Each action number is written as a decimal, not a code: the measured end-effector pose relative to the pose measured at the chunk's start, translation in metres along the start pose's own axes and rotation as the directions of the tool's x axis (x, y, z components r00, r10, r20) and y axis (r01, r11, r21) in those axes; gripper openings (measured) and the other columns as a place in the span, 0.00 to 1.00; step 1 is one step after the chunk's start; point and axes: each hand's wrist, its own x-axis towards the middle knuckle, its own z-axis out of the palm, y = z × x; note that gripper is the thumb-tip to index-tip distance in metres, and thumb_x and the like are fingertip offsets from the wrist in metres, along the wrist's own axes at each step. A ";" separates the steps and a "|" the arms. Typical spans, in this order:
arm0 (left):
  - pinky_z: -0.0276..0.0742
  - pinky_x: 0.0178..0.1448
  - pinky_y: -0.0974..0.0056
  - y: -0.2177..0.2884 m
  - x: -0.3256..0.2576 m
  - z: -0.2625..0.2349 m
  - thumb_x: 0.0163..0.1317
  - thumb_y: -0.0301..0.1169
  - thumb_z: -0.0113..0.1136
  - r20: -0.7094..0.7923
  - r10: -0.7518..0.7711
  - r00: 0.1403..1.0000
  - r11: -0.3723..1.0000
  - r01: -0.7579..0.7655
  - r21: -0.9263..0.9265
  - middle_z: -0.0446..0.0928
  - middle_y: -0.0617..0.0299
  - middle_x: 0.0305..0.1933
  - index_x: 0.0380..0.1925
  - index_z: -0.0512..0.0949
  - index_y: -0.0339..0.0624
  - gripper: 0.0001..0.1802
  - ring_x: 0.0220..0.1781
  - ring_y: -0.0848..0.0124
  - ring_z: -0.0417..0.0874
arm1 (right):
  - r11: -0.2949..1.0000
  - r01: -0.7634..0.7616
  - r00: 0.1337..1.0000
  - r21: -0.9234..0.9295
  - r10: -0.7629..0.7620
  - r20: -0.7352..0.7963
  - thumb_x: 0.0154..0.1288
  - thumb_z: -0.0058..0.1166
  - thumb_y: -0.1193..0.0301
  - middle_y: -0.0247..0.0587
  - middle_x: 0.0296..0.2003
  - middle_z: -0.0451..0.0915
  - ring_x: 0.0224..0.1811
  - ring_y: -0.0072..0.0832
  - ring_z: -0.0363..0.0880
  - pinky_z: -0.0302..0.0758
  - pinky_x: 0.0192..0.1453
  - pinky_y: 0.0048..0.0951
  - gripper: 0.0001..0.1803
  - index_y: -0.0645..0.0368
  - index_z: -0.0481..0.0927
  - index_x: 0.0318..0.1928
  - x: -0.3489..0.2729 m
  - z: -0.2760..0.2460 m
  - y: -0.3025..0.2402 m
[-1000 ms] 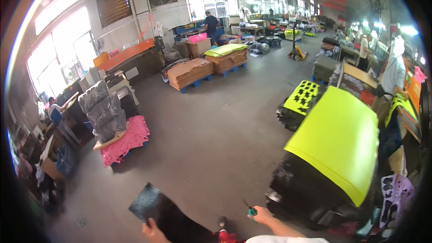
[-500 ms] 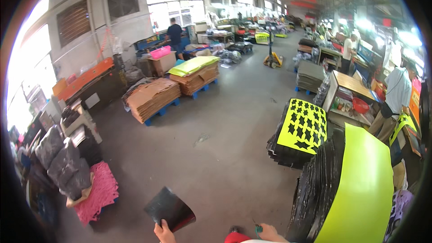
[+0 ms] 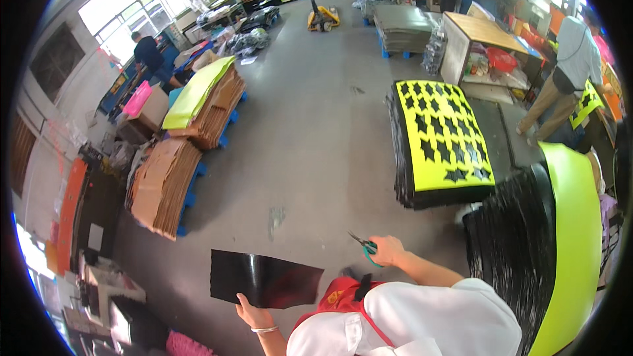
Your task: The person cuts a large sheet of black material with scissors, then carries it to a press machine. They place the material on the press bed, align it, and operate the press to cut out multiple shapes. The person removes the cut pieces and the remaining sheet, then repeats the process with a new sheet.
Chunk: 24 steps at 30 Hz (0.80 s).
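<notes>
My left hand (image 3: pixel 254 314) grips a glossy black sheet (image 3: pixel 257 280) by its lower edge, thumb on top. The sheet is roughly rectangular and bends a little, with light glinting off its middle. Over to the right, my right hand (image 3: pixel 388 251) is closed around a small pair of scissors (image 3: pixel 371 248) with green handles. Their thin pointed blades reach up and to the left, away from the sheet. Scissors and sheet are apart, both held above the grey floor in front of my red apron (image 3: pixel 339 293).
At right stand a black stack topped by a yellow sheet with star-shaped cut-outs (image 3: pixel 438 125) and a taller black stack (image 3: pixel 511 250) beside a yellow-green sheet (image 3: pixel 577 237). Brown stacks (image 3: pixel 161 184) on blue pallets line the left. A yellow pallet jack (image 3: pixel 323 18) and two workers are farther off.
The view has turned right and downward, bringing my torso and forearms into sight. The black sheet now lies broader to view. Both hands keep their hold, the scissors showing more fully.
</notes>
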 end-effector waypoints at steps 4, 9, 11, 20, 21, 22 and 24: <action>0.78 0.48 0.61 -0.024 0.082 0.135 0.70 0.36 0.53 0.126 -0.213 0.969 0.973 0.199 0.113 0.75 0.56 0.42 0.48 0.70 0.32 0.17 0.43 0.64 0.79 | 0.958 -0.278 0.946 0.066 0.285 -0.154 0.54 0.57 0.53 0.52 0.33 0.83 0.39 0.52 0.81 0.77 0.43 0.48 0.20 0.51 0.81 0.42 0.077 -0.032 0.019; 0.70 0.50 0.68 -0.083 0.184 0.309 0.70 0.31 0.51 0.364 0.146 0.920 0.915 -0.266 0.305 0.76 0.65 0.37 0.37 0.76 0.31 0.11 0.40 0.74 0.75 | 0.885 -0.446 0.849 0.137 0.466 -0.247 0.55 0.57 0.56 0.53 0.31 0.82 0.39 0.53 0.81 0.76 0.43 0.49 0.15 0.52 0.83 0.37 0.197 -0.072 0.070; 0.70 0.48 0.69 -0.107 0.226 0.364 0.70 0.31 0.52 0.359 0.110 0.927 0.905 -0.242 0.350 0.76 0.67 0.36 0.37 0.76 0.32 0.11 0.39 0.75 0.74 | 0.898 -0.421 0.841 0.127 0.439 -0.317 0.55 0.57 0.57 0.54 0.31 0.82 0.39 0.54 0.81 0.77 0.43 0.49 0.15 0.53 0.82 0.37 0.260 -0.088 0.085; 0.71 0.44 0.71 -0.145 0.391 0.623 0.70 0.31 0.54 0.373 -0.014 0.928 0.962 -0.090 0.260 0.79 0.67 0.38 0.41 0.78 0.36 0.10 0.39 0.78 0.75 | 0.999 -0.050 0.970 -0.012 0.046 -0.239 0.55 0.62 0.56 0.53 0.30 0.82 0.35 0.55 0.80 0.77 0.39 0.49 0.20 0.54 0.78 0.44 0.647 -0.229 -0.001; 0.71 0.42 0.71 -0.155 0.406 0.652 0.69 0.30 0.55 0.419 -0.005 0.908 0.991 -0.051 0.123 0.78 0.67 0.36 0.36 0.79 0.37 0.08 0.36 0.79 0.74 | 0.997 0.012 0.967 0.078 0.009 -0.256 0.54 0.65 0.57 0.51 0.29 0.82 0.33 0.48 0.81 0.78 0.38 0.45 0.22 0.56 0.77 0.45 0.686 -0.245 -0.018; 0.69 0.39 0.71 -0.167 0.423 0.683 0.68 0.30 0.55 0.423 -0.012 0.906 0.972 -0.089 0.219 0.77 0.68 0.33 0.33 0.78 0.37 0.08 0.34 0.80 0.72 | 0.984 0.060 0.967 0.170 -0.015 -0.254 0.53 0.68 0.57 0.48 0.27 0.82 0.31 0.41 0.82 0.78 0.37 0.40 0.25 0.58 0.77 0.46 0.725 -0.258 -0.036; 0.66 0.35 0.71 -0.183 0.452 0.733 0.67 0.29 0.56 0.484 -0.020 0.875 0.904 -0.190 0.382 0.75 0.70 0.28 0.27 0.77 0.39 0.10 0.31 0.81 0.69 | 0.921 0.111 0.975 0.373 -0.029 -0.218 0.51 0.72 0.60 0.44 0.26 0.82 0.29 0.30 0.81 0.77 0.35 0.32 0.28 0.61 0.76 0.48 0.788 -0.281 -0.071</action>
